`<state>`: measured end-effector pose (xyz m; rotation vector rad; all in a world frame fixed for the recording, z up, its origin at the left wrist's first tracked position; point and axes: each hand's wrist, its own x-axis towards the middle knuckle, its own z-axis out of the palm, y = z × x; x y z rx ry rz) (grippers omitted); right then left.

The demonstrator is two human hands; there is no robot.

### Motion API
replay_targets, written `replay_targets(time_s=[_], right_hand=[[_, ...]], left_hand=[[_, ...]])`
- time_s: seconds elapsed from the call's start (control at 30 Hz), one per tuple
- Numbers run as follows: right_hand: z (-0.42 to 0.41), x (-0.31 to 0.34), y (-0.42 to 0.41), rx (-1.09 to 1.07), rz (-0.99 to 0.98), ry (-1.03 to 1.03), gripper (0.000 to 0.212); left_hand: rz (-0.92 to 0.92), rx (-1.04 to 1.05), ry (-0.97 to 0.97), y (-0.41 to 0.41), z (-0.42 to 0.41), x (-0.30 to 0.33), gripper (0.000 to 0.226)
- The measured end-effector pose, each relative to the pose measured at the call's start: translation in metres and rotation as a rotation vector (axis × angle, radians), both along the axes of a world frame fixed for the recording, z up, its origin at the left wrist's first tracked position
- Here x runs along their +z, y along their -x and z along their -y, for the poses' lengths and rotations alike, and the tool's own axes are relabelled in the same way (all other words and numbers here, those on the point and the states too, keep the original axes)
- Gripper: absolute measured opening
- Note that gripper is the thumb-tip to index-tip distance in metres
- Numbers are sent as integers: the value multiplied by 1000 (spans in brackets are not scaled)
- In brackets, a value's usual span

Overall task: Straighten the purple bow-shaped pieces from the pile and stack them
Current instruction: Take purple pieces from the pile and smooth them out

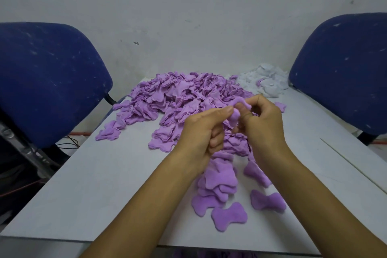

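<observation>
Purple bow-shaped piece (237, 114), crumpled, pinched between left hand (206, 130) and right hand (262, 123) above the desk (94, 184), long axis roughly upright. Pile (180, 94) lies beyond the hands; stack (217, 186) nearer, beneath the wrists (loose bows beside it). Blue chairs (46, 81) flank.

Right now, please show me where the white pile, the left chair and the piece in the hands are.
white pile (264, 82), head view, middle of the heap.
left chair (48, 81), head view, centre of its blue backrest.
held piece (236, 114), head view, bent fabric between both hands.
</observation>
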<state>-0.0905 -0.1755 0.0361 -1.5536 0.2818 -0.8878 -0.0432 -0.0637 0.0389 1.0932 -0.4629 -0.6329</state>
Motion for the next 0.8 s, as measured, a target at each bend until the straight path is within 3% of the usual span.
replay_targets(time_s=[0.27, 0.4, 0.47, 0.53, 0.63, 0.73, 0.8], right_hand=[[-2, -7, -3, -48, -44, 158, 18], [-1, -10, -9, -46, -63, 95, 27], [-2, -12, -12, -28, -68, 47, 26], [-4, -11, -15, 12, -67, -9, 24], [-3, -4, -16, 64, -43, -65, 26], [2, -2, -14, 69, -32, -52, 32], [2, -3, -12, 117, -25, -96, 30]], left_hand=[[15, 311, -50, 2, 3, -5, 20], [-338, -31, 174, 7, 0, -1, 28], [-471, -246, 297, 11, -5, 0, 21], [-483, -405, 380, 13, -11, 1, 14], [-469, -534, 414, 10, -14, -1, 20], [-377, -500, 318, 6, -12, -1, 13], [-265, -373, 206, 0, -11, -3, 11]])
